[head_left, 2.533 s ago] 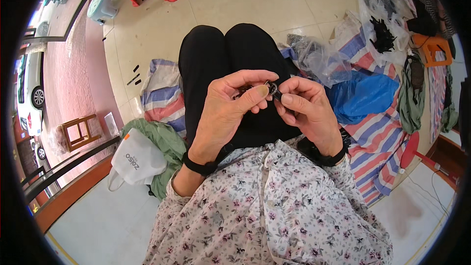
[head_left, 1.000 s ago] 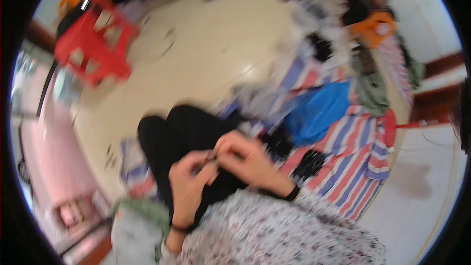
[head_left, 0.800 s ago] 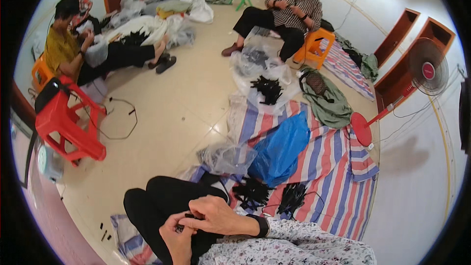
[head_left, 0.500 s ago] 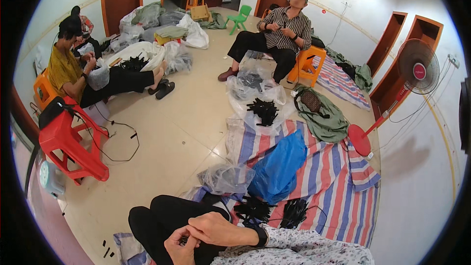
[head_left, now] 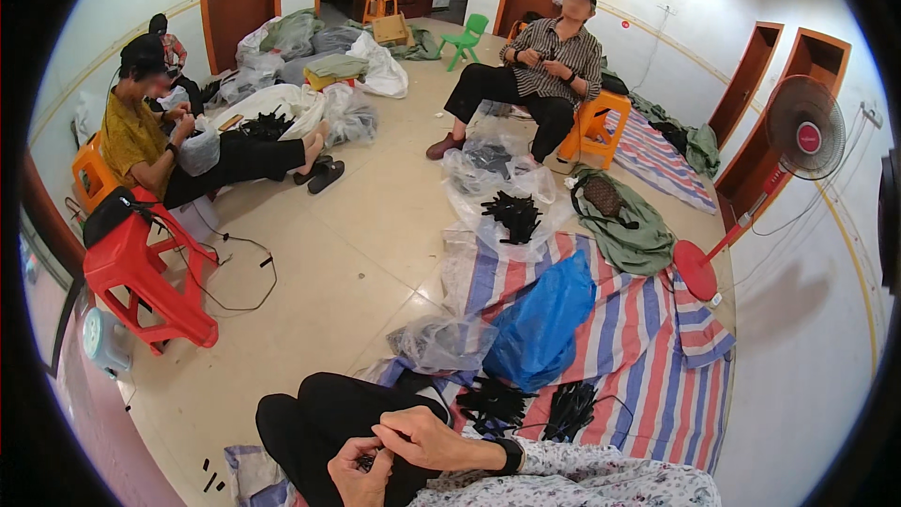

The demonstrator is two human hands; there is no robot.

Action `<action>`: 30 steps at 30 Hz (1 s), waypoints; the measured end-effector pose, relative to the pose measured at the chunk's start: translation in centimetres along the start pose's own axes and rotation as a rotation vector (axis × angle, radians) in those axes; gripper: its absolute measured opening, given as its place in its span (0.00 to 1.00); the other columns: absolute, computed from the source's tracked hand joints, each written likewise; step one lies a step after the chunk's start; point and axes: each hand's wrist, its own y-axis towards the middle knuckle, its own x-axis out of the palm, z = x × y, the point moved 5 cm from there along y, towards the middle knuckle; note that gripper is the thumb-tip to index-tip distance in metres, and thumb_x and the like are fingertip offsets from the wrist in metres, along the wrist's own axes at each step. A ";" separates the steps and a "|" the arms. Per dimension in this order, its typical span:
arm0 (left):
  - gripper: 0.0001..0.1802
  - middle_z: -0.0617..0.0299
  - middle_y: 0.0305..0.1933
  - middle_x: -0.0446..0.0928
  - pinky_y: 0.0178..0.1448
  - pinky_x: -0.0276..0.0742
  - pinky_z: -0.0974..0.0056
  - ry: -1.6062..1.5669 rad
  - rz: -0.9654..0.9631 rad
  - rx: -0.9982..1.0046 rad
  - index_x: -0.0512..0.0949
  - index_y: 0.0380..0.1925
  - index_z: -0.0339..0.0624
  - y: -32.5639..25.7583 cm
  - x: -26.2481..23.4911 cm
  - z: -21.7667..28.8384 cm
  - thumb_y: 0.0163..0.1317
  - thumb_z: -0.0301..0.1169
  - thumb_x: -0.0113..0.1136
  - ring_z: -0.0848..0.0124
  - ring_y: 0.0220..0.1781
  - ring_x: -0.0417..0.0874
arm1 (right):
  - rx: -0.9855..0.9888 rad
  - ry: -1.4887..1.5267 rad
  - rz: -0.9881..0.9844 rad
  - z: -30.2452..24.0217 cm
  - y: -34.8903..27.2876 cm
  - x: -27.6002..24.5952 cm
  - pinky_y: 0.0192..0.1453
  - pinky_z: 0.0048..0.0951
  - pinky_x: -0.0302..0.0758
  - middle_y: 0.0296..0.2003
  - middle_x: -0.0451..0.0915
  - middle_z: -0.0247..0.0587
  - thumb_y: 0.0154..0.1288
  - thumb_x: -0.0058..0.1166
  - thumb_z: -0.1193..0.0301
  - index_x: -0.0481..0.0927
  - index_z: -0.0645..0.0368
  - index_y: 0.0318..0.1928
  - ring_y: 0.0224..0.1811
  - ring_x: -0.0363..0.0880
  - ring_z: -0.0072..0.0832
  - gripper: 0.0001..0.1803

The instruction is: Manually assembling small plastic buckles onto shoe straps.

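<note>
A pale tiled floor (head_left: 357, 253) runs between white walls (head_left: 648, 28) with brown wooden doors (head_left: 221, 0), a red plastic stool (head_left: 141, 286) at left, a standing fan (head_left: 798, 136) at right, and a striped mat (head_left: 648, 366) spread out.

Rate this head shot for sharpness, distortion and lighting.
Head view: sharp throughout, no motion blur; strong fisheye bend, so the doors lean and a black rim frames it; soft even light, with a faint fan shadow on the wall; both hands sit cropped at the bottom edge.

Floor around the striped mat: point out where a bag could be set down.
Bare tile lies between the red stool and the striped mat. The mat's near end is crowded with the blue bag, clear bags and black parts.
</note>
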 end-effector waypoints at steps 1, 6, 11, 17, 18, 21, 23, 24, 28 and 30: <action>0.07 0.69 0.24 0.75 0.27 0.64 0.75 -0.034 -0.007 -0.021 0.80 0.35 0.33 -0.1 0.1 -0.6 0.62 0.28 0.63 0.82 0.23 0.69 | 0.006 0.006 0.018 0.1 -0.1 -0.1 0.22 0.36 0.57 0.17 0.62 0.50 0.67 0.52 0.73 0.66 0.66 0.24 0.17 0.61 0.41 0.15; 0.07 0.68 0.24 0.75 0.29 0.67 0.74 0.047 0.020 0.012 0.79 0.35 0.33 -0.1 0.2 -1.0 0.61 0.27 0.64 0.81 0.24 0.71 | 0.038 -0.039 -0.050 0.5 -0.2 -0.1 0.24 0.37 0.60 0.18 0.65 0.51 0.67 0.53 0.70 0.69 0.65 0.25 0.19 0.66 0.43 0.15; 0.07 0.65 0.26 0.76 0.34 0.72 0.71 0.182 -0.007 0.126 0.78 0.35 0.33 -0.3 0.4 0.4 0.58 0.24 0.63 0.77 0.29 0.74 | 0.003 -0.229 -0.182 0.6 -0.3 0.2 0.26 0.40 0.66 0.20 0.71 0.52 0.67 0.53 0.66 0.71 0.64 0.27 0.23 0.73 0.48 0.15; 0.06 0.64 0.25 0.76 0.34 0.71 0.71 0.061 -0.084 0.068 0.78 0.34 0.35 -0.5 0.4 0.4 0.58 0.23 0.63 0.78 0.28 0.73 | -0.013 -0.191 -0.237 0.7 -0.4 0.6 0.27 0.41 0.66 0.20 0.71 0.51 0.67 0.52 0.67 0.71 0.63 0.27 0.24 0.73 0.48 0.14; 0.06 0.64 0.25 0.76 0.34 0.71 0.71 0.063 -0.081 0.066 0.78 0.34 0.35 -0.6 0.3 0.5 0.58 0.23 0.63 0.78 0.28 0.73 | -0.018 -0.172 -0.258 0.3 -0.3 0.6 0.26 0.40 0.66 0.20 0.70 0.50 0.67 0.52 0.67 0.70 0.63 0.27 0.23 0.73 0.48 0.14; 0.06 0.65 0.25 0.76 0.34 0.71 0.71 0.099 -0.060 0.073 0.78 0.34 0.34 -0.7 0.1 1.1 0.58 0.24 0.64 0.78 0.29 0.74 | -0.040 -0.135 -0.260 -0.1 -0.4 0.8 0.25 0.39 0.64 0.19 0.69 0.49 0.68 0.53 0.68 0.70 0.63 0.26 0.22 0.72 0.46 0.15; 0.06 0.66 0.24 0.74 0.32 0.69 0.72 0.092 -0.037 0.069 0.78 0.33 0.34 -0.9 -0.2 1.0 0.58 0.24 0.65 0.79 0.27 0.73 | -0.056 -0.119 -0.239 -0.2 -0.7 1.1 0.24 0.39 0.64 0.19 0.68 0.49 0.68 0.53 0.68 0.69 0.63 0.26 0.22 0.71 0.46 0.15; 0.06 0.66 0.24 0.74 0.32 0.69 0.72 0.092 -0.037 0.069 0.78 0.33 0.34 -1.2 -0.3 0.8 0.58 0.24 0.65 0.79 0.27 0.73 | -0.023 -0.099 -0.226 -0.1 -1.0 1.2 0.26 0.41 0.65 0.19 0.70 0.50 0.67 0.53 0.68 0.70 0.64 0.26 0.23 0.72 0.48 0.15; 0.05 0.68 0.21 0.72 0.29 0.65 0.73 -0.041 0.010 -0.104 0.77 0.29 0.36 -2.0 -0.5 0.3 0.58 0.24 0.65 0.81 0.24 0.68 | -0.023 -0.033 -0.110 -0.3 -1.7 1.5 0.24 0.38 0.64 0.19 0.68 0.48 0.67 0.54 0.71 0.69 0.64 0.26 0.21 0.71 0.44 0.14; 0.05 0.68 0.21 0.71 0.28 0.63 0.73 -0.075 0.014 -0.126 0.77 0.28 0.36 -2.2 -0.6 0.2 0.58 0.24 0.65 0.82 0.23 0.67 | -0.045 -0.049 -0.095 -0.6 -2.1 1.6 0.24 0.38 0.64 0.19 0.67 0.48 0.67 0.54 0.71 0.69 0.64 0.25 0.20 0.71 0.44 0.14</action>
